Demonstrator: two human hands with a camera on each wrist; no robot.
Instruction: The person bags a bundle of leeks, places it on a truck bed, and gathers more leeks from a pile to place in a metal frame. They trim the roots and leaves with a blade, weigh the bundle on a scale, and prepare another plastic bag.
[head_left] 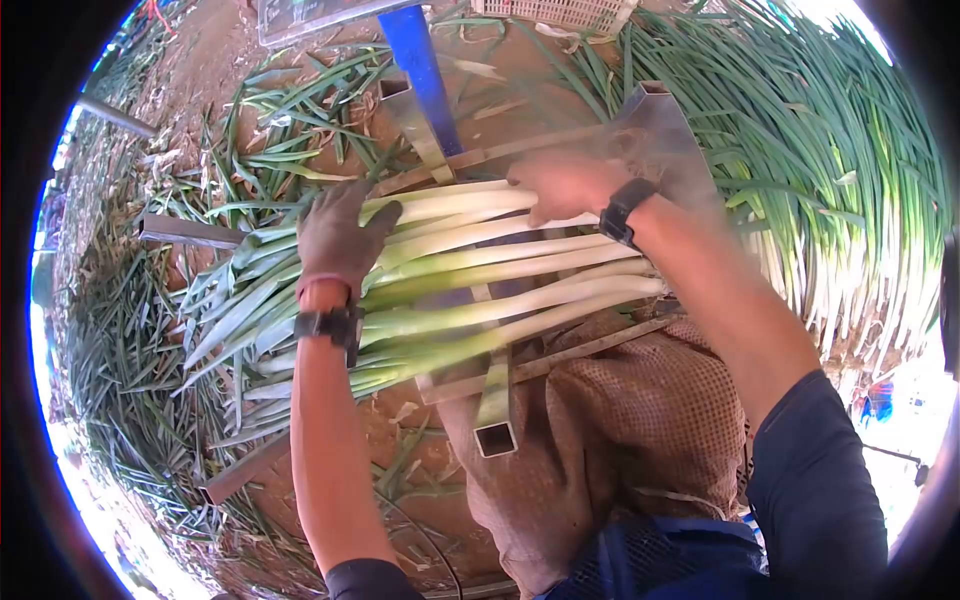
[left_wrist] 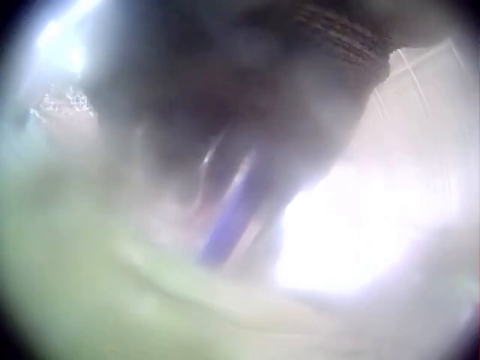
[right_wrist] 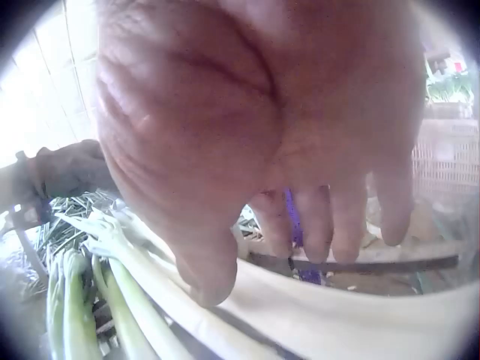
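Several long green onions [head_left: 480, 262] lie side by side across a metal frame in the head view, white stalks to the right and green leaves to the left. My left hand [head_left: 342, 235], in a dark glove, rests over the farther ones where white turns to green, its thumb stretched to the right. The left wrist view is blurred, with the dark glove [left_wrist: 225, 82] above a pale green stalk. My bare right hand [head_left: 568, 187] is at the far white stalks. In the right wrist view its thumb and straight fingers [right_wrist: 346, 225] straddle a thick white stalk [right_wrist: 322, 307].
A big pile of green onions [head_left: 800, 160] lies at the right. A metal plate [head_left: 675, 145] stands upright at the frame's right end. Cut leaves [head_left: 130, 400] cover the ground at left. A blue bar [head_left: 415, 60] and a pale crate [head_left: 560, 12] are at the back. Brown mesh cloth [head_left: 650, 400] drapes in front.
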